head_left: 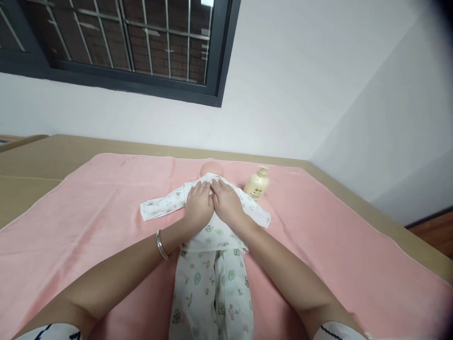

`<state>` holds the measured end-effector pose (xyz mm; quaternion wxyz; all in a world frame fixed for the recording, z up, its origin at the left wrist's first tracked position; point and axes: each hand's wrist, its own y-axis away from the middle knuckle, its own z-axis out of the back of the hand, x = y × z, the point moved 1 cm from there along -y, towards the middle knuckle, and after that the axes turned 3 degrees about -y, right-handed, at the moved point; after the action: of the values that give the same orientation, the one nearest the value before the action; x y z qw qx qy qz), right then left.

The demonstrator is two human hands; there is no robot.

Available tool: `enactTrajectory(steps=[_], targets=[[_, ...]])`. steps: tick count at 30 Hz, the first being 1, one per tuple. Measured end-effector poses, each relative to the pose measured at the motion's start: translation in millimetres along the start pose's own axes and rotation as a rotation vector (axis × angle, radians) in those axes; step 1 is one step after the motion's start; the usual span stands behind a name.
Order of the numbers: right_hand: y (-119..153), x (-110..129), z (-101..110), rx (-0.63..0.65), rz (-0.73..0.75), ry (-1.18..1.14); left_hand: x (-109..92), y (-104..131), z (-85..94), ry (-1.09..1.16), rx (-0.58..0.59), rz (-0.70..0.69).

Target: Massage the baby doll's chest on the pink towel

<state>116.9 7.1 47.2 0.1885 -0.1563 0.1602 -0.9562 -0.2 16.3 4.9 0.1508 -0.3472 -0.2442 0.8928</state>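
Observation:
A baby doll lies on a pink blanket, with the top of its bare head (212,168) pointing away from me. It wears a white long-sleeved top (217,234) and matching trousers (231,288), printed with small green and pink figures. Both sleeves stretch out to the sides. My left hand (200,205) rests flat on the doll's chest, fingers extended toward its neck. Beside it, touching at the thumbs, my right hand (227,203) lies flat on the chest too. Neither hand grips anything. The doll's face is not visible, and my hands cover most of the chest.
A pale yellow pump bottle (257,183) stands near the doll's right-hand sleeve in view. The pink blanket (318,255) covers a tan surface (88,145) that meets a white wall (276,85). A dark-framed, barred window (141,82) is above.

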Motion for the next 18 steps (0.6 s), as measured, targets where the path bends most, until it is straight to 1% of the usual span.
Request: enactTrajectory(steps=[3, 6, 9, 11, 14, 16, 18], targets=[[8, 9, -2, 0.056, 0.026, 0.095, 6, -8, 3.9, 0.041, 0.040, 0.003], [21, 25, 0, 0.129, 0.005, 0.129, 15, -17, 5.9, 0.099, 0.055, 0.037], [30, 39, 8, 0.175, 0.016, 0.074, 23, -21, 5.6, 0.175, 0.036, 0.069], [33, 42, 11, 0.171, 0.041, 0.009, 26, -22, 4.8, 0.202, 0.029, 0.097], [26, 31, 8, 0.097, 0.015, -0.076, 23, -21, 2.6, 0.153, 0.032, 0.105], [16, 14, 3, 0.046, -0.044, -0.108, 18, -17, 0.5, 0.070, 0.019, 0.073], [5, -4, 0, 0.027, -0.105, -0.128, 12, -11, -1.9, 0.002, 0.007, 0.033]])
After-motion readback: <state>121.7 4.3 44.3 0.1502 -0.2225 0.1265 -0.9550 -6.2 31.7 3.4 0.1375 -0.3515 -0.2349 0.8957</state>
